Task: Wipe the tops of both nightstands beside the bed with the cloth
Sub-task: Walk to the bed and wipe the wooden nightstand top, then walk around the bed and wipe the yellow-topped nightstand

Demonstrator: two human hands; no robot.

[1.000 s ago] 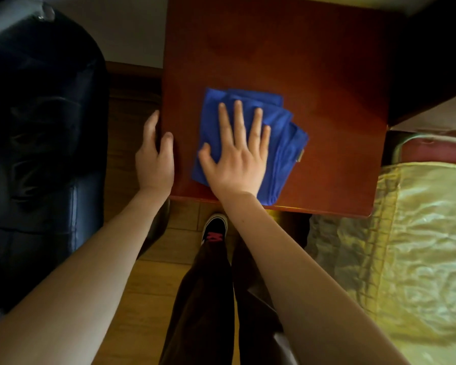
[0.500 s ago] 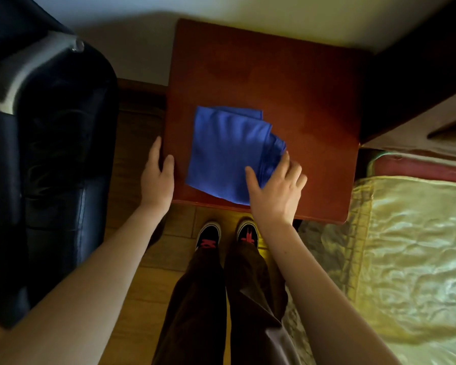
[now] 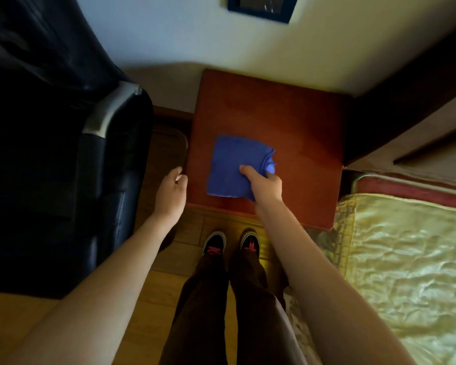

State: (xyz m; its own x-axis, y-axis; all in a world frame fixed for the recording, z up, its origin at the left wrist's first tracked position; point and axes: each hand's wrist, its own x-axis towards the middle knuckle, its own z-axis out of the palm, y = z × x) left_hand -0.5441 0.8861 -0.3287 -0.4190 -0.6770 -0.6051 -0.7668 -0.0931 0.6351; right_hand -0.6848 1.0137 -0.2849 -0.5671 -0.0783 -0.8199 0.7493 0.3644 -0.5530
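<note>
Right hand pinching blue cloth at its right edge, on nightstand worktop. Left hand loosely curled, empty, beside nightstand's left edge.

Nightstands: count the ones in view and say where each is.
1. The nightstand stands against the wall between the dark chair and the bed, with the blue cloth on top under the right hand. The second is out of view.

Frame cut by top edge; right fingers hidden under cloth.
</note>
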